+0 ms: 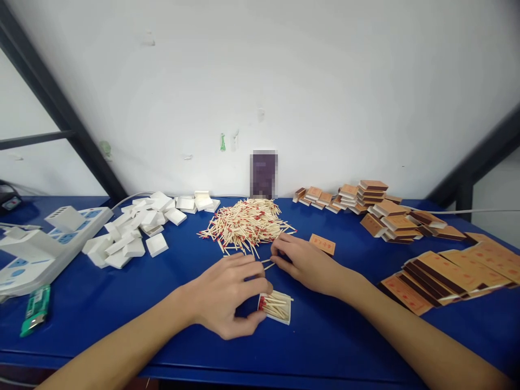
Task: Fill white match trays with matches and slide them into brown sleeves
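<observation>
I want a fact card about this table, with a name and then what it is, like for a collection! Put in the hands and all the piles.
Table: blue
Left hand: at the left end of a small white tray
In that tray: matches, red heads toward the left hand
Right hand: beside loose matchsticks; grip unclear
Middle pile: many matches, heads pointing various ways
Left pile: white box pieces
Back right: orange matchboxes, stacked
Front right: orange covers, overlapping
</observation>
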`<state>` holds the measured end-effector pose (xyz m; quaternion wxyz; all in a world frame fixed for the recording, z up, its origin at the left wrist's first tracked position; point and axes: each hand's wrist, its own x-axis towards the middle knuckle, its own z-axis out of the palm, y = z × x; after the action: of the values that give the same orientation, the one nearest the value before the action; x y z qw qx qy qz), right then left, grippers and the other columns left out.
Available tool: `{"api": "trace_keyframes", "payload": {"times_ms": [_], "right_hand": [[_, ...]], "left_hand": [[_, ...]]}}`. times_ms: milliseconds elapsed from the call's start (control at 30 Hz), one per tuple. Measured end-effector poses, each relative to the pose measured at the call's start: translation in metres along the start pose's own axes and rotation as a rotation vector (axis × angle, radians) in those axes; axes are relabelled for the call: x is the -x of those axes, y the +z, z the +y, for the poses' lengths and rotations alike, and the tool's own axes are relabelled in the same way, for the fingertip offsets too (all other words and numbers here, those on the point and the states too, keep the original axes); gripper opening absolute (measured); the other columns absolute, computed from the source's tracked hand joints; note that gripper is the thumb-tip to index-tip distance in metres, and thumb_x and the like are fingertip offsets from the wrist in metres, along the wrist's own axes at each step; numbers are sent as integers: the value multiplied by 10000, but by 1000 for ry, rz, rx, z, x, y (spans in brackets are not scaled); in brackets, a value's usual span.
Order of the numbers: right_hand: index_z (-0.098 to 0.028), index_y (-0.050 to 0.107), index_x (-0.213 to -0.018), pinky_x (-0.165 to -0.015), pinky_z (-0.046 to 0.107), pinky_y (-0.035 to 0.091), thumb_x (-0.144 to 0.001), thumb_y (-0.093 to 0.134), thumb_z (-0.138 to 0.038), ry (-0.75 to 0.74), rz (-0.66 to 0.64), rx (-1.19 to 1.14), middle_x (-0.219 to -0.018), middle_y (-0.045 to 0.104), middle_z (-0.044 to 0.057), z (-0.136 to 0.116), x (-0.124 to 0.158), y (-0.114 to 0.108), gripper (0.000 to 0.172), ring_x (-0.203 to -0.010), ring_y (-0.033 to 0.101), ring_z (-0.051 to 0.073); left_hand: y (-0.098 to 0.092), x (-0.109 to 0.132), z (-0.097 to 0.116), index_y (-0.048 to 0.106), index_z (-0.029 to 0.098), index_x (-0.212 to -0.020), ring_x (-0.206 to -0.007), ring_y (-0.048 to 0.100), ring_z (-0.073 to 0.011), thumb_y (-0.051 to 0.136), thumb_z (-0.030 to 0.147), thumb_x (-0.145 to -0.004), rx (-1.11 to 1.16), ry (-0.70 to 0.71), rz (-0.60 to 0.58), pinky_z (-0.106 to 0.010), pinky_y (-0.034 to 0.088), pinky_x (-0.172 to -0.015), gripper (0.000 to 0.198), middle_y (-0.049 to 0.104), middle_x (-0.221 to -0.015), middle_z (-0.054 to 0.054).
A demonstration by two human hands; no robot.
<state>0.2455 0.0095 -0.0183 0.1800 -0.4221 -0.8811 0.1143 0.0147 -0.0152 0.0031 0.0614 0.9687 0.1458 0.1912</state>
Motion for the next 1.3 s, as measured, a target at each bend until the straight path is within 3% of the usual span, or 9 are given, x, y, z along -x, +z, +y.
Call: {"api": "trace_keyframes", "payload": {"times_ms": [100,267,367,500,667,833,1000,1100,1300], "right_hand": [[-190,520,-859,-726,302,446,-970,471,-226,23,3,12,-914,588,44,-1,1,1,126,-802,573,169],[-185,540,-795,-701,307,436,-1009,388,-271,16,2,19,-855,594,44,-6,3,-7,276,-760,568,168],[-191,591,-996,-779,322,455,-983,396,-172,-26,25,-29,-979,615,59,-4,6,-14,196,-862,589,178],[-233,586,-1209,-797,321,466,-936,393,-66,-96,-66,-11,-1098,572,73,0,8,-17,374,-913,594,179],[-219,656,-1059,-730,296,437,-957,415,-103,-85,-130,84,-1032,584,64,-3,7,-21,286,-836,593,166],[-215,615,-928,-643,293,370,-983,440,-185,-46,-125,211,-941,597,38,-4,11,-26,185,-740,559,163],[-198,554,-912,-611,283,369,-1002,389,-179,-23,-134,228,-957,582,48,0,15,-27,188,-688,529,149],[-203,537,-922,-595,275,369,-1009,376,-185,-25,-48,193,-963,575,38,-1,12,-26,184,-663,523,133],[-188,556,-953,-647,291,400,-995,425,-188,-149,-47,151,-998,550,50,-7,5,-13,138,-725,550,145]], "left_hand": [[1,0,0,590,173,-1061,-896,556,-206,594,299,-796,32,20,-25,-353,441,-806,293,615,-1059,-78],[8,1,0,613,183,-1019,-836,561,-187,579,282,-848,28,6,-74,-341,440,-785,201,635,-956,-54],[7,0,1,607,188,-1135,-854,566,-198,587,308,-853,18,-19,-85,-343,453,-801,307,622,-967,-64],[5,0,1,619,207,-1148,-869,569,-200,555,326,-894,-5,-20,-125,-345,457,-824,288,612,-995,-69],[5,0,0,623,214,-1160,-887,567,-204,571,341,-892,-8,-42,-135,-346,459,-835,301,609,-1028,-65],[5,1,0,639,225,-1147,-907,573,-207,561,347,-911,-15,-47,-156,-353,454,-854,278,606,-1033,-67],[5,1,-3,627,215,-1161,-930,590,-196,589,369,-908,19,-50,-118,-341,456,-864,298,633,-1053,-62],[6,1,-4,646,197,-1090,-927,608,-186,579,365,-928,23,-8,-79,-337,453,-862,243,663,-1064,-62],[7,1,-7,644,208,-1096,-936,612,-183,559,361,-953,6,15,-60,-336,448,-852,226,677,-1084,-57]]}}
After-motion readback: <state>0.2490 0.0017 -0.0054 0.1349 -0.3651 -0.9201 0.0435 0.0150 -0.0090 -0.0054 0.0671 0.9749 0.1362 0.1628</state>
